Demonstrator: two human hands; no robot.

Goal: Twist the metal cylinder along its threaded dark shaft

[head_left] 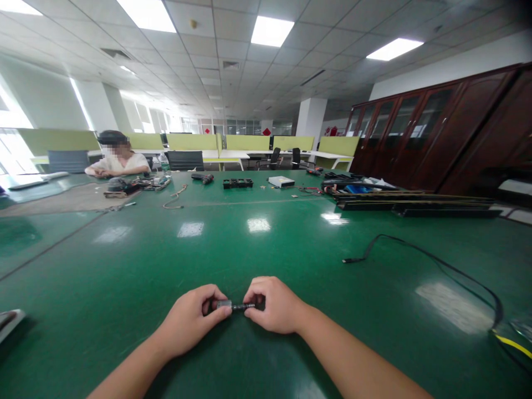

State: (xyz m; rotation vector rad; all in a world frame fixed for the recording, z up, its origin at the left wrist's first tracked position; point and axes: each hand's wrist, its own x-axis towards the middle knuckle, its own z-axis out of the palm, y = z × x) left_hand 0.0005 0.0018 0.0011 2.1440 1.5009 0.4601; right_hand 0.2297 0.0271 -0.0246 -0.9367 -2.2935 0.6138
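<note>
- With our left hand [193, 313], we pinch the thicker grey end of a small rod-like part [225, 303] between thumb and fingers.
- With our right hand [274, 305], we pinch its thin dark end; the part lies level between both hands, just above or on the green table [257, 249], we cannot tell which.
- Beyond our right hand and to its right, we see a black cable [440, 258] curving over the table.
- Well left of our left hand, we see a pale-edged object [12, 324], cut off by the view.
- Far ahead of both hands, we see a black module [238, 183] and a silver box [281, 182].
- Far ahead and left, we see a seated person [128, 163].
</note>
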